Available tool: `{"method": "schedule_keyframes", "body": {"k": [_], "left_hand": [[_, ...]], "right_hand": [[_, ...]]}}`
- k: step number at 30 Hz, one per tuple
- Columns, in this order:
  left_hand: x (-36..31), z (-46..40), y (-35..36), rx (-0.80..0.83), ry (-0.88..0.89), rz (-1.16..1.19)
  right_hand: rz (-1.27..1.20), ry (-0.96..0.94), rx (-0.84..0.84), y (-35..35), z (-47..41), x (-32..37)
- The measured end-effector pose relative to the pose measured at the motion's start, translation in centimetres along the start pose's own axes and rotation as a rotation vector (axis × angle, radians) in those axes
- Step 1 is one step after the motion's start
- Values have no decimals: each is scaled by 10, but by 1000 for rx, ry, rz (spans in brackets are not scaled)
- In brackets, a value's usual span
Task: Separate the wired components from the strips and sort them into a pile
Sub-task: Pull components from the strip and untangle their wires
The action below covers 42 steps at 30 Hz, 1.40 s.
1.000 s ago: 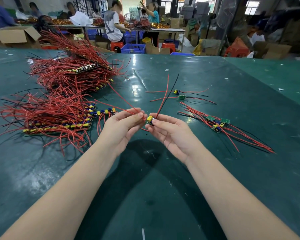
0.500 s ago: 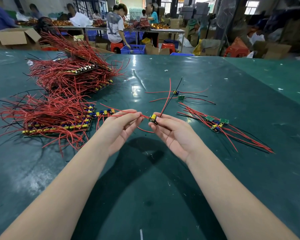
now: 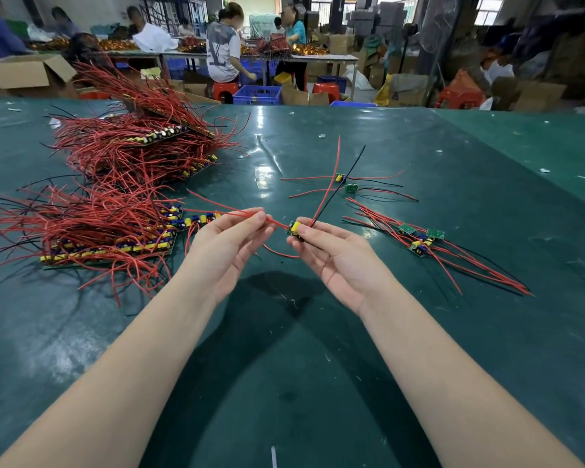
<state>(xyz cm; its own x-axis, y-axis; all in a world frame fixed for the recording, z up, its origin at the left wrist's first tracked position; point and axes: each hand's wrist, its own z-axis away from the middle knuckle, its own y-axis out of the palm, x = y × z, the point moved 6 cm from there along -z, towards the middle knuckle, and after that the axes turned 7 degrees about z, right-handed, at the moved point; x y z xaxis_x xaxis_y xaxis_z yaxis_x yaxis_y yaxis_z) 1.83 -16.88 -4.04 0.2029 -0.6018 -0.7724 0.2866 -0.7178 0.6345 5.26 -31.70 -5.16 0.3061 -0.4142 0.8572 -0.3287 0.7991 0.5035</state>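
Where a second ago the two hands met almost fingertip to fingertip over one small board, they have since drawn apart, and the piece now looks free of its strip. Farthest left of that freed component (image 3: 295,228) lie the uncut strips (image 3: 108,246), rows of yellow and blue parts under a tangle of red leads, with a taller heap (image 3: 142,143) behind them. Just left of the component, the left hand (image 3: 228,244) pinches a red wire (image 3: 223,211) between thumb and forefinger, its fingers closed on the lead. Touching the component, the right hand (image 3: 335,253) holds it at the fingertips, red and black leads rising behind. Right of the component sits the sorted pile (image 3: 419,239) on the counter (image 3: 318,349), and two loose pieces (image 3: 345,183) lie beyond it; the next placement probably belongs there. Whether the left hand's wire runs into the held component or back to the strips is hard to tell, since the fingers cover the join. The component's underside is hidden by the right thumb.
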Motion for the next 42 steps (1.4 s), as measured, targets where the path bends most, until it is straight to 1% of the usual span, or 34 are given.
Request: {"method": "schedule_keyframes", "body": {"k": [5,11,18,24,27,30,42], "left_hand": [[-2,0,-2,-9,9,-96],[0,-1,-3,-15,28,-57],[-2,-4,-7,-36,32,81],[-1,-6,-1,14,35,54],[-4,-5,-2,20,75,7],[-6,-4,-6,-10,110,-25],[-12,-6,-28,-204,146,-46]], "right_hand": [[-2,15,-5,0,1,-2],[-12,17,-24,-2,1,-3],[-5,42,-27,-2,0,-9],[-37,68,-70,-8,0,-9],[-39,76,-65,-8,0,-9],[-23,79,-52,-6,0,-11],[39,26,-19,-5,-3,-12]]}}
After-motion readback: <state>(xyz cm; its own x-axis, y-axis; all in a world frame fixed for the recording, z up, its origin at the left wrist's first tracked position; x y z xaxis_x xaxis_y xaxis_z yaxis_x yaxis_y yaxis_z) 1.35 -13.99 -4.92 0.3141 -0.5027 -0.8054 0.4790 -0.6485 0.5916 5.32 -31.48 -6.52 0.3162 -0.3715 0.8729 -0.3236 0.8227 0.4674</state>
